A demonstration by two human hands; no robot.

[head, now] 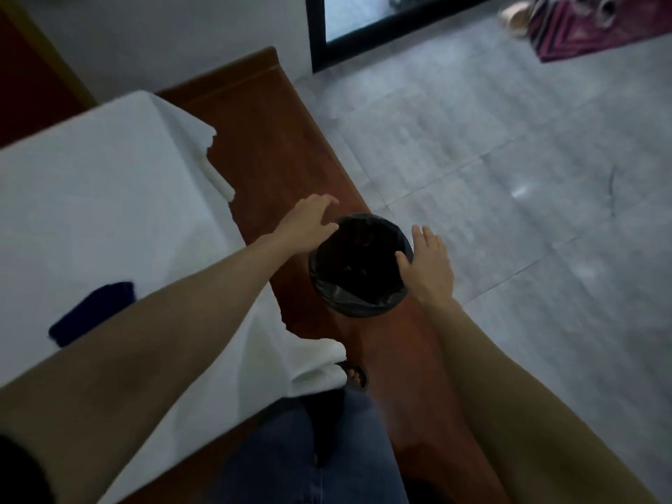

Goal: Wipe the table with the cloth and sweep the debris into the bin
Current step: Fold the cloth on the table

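Observation:
A round bin [360,265] lined with a black bag stands on a brown wooden bench below me. My left hand [309,223] reaches to the bin's far left rim with fingers spread and slightly bent. My right hand [429,263] lies against the bin's right rim, fingers straight, thumb over the edge. Neither hand grips anything. A dark blue cloth [92,312] lies on the table [91,198], which is draped in white, partly hidden behind my left forearm.
The brown bench [276,140] runs along the table's right side. Grey tiled floor [509,158] spreads to the right. A black-framed mirror [320,34] leans on the wall; a patterned rug [600,27] lies at the top right. My legs and a sandalled foot [354,376] are below.

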